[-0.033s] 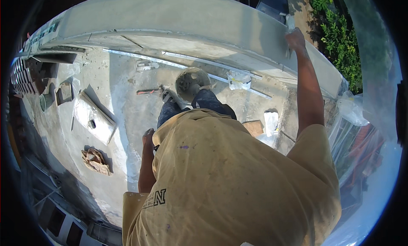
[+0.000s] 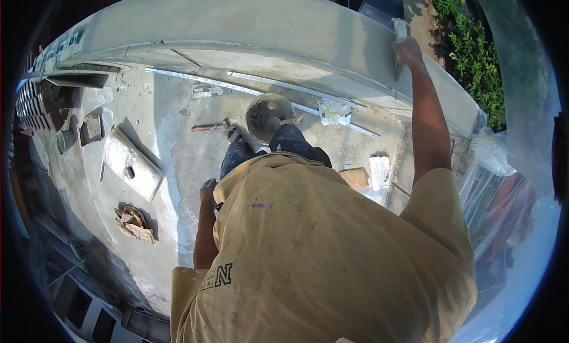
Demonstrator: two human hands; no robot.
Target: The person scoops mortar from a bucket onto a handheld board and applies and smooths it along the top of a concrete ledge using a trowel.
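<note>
My right arm reaches far out to the upper right, over a curved, grey plastered wall (image 2: 237,17). My right hand (image 2: 408,50) is closed around a plastering trowel (image 2: 400,29), a pale flat tool whose blade lies against the wall's smooth face. The hand covers its grip. My left hand (image 2: 207,190) hangs low beside my hip, touching no tool that I can see; its fingers are too foreshortened to read. Between the wall and my feet stands a round bucket (image 2: 289,111) with grey mortar in it.
Long metal straightedges (image 2: 249,82) lie along the wall's foot. A red-handled tool (image 2: 205,128) lies left of the bucket, and a white plastic bag (image 2: 335,112) right of it. Further left are a large white sack (image 2: 133,165) and a crumpled brown paper bag (image 2: 134,223). Plastic sheeting (image 2: 492,153) hangs at right.
My right hand and the trowel have shifted slightly to the left along the wall. My left hand has barely moved.
</note>
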